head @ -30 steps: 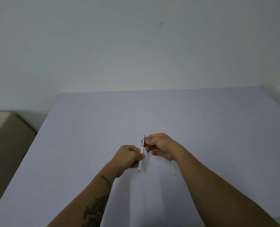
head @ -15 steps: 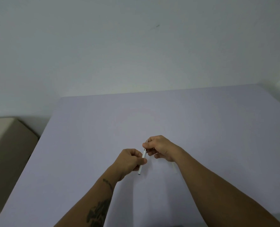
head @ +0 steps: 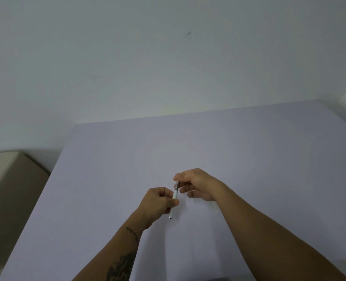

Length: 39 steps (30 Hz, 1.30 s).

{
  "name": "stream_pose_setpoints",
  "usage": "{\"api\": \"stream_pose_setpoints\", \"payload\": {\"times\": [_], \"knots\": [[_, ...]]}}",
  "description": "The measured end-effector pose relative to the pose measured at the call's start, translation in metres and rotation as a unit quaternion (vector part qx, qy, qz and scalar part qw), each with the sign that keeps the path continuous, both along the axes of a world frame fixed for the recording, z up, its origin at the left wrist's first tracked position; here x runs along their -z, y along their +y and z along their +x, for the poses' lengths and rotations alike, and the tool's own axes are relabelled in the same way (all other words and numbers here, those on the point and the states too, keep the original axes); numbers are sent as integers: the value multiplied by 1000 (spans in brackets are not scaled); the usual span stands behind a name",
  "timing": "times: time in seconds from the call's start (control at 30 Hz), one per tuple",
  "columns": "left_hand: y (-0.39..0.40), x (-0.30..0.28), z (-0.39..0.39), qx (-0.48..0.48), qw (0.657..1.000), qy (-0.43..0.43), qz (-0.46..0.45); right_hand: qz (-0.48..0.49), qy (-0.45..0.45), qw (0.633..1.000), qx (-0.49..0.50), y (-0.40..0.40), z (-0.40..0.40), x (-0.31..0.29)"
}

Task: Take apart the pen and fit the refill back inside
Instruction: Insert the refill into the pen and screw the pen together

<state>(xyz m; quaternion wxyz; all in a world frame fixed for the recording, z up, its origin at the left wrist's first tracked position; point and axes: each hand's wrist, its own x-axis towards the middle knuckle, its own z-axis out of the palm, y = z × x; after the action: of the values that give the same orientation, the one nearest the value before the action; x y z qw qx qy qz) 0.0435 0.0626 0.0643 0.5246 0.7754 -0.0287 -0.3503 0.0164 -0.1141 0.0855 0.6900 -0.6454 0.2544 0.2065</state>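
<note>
My left hand (head: 158,201) is closed around the middle of a white pen barrel (head: 174,194). The barrel stands nearly upright above the table, with its lower end poking out below my fingers. A short grey end piece (head: 177,184) sticks out of the barrel's top. My right hand (head: 196,183) pinches it between thumb and forefinger. Whether this piece is the refill or a tip section is too small to tell. A pale, thin pen part (head: 215,205) lies on the table, partly hidden by my right wrist.
The lilac table (head: 127,159) stretches wide around both hands, and its far edge meets a plain wall. A beige box (head: 10,179) stands off the table's left side. The table's left edge runs diagonally beside my left forearm.
A long thin rod stood above the barrel one second ago. It has since sunk into the barrel, leaving only a short grey stub showing. Both hands stayed together, shifting slightly.
</note>
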Motion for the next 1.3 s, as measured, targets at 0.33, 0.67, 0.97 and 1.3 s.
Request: {"api": "stream_pose_setpoints", "payload": {"times": [0.33, 0.67, 0.97, 1.3], "knots": [[-5, -1, -4, -8, 1000, -12, -2, -46, -35, 998, 19, 4, 0, -2], [-2, 0, -6, 3, 999, -35, 12, -12, -35, 999, -20, -1, -5, -7], [-6, -1, -11, 4, 999, -39, 2, -82, -53, 995, 30, 7, -7, -2], [-2, -1, -11, 19, 1000, -24, -4, -26, -48, 998, 17, -2, -16, -8]]}}
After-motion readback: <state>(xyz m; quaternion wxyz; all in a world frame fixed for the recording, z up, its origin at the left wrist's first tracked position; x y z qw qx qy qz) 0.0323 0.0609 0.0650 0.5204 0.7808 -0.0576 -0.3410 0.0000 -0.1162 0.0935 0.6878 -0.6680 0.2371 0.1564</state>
